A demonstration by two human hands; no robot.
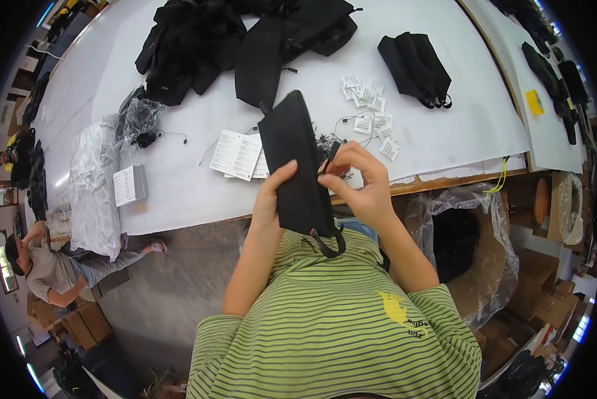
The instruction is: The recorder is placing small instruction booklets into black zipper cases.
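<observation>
Fingers of the left hand (pixel 275 196) are gripping a flat, rectangular black fabric pouch (pixel 297 166), which is hanging in front of the body at the table edge, its black loop strap (pixel 331 247) dangling nearest the wearer's green striped shirt (pixel 331 326). Beside its right edge, the right hand (pixel 365 176) is pinching thumb to forefinger, apparently on a narrow black strip (pixel 333 153); whether that strip is joined to the pouch, I cannot tell. Work on this piece is therefore looking unfinished, and no white tag is showing on its visible face. Just beyond, printed white cards (pixel 235 154) and a tangle of thin black cords (pixel 323 141) are lying loose, seemingly unused, while a stack of white cards (pixel 131 185) is standing off to the left. Farther over, small white paper tags (pixel 365 93) are sitting scattered, and a separate black pouch (pixel 415 66) is resting to their right; its stage is staying unclear. Farthest off, a large heap of black fabric pieces (pixel 192 50) is covering the white tabletop (pixel 471 136), suggesting plenty remaining.
</observation>
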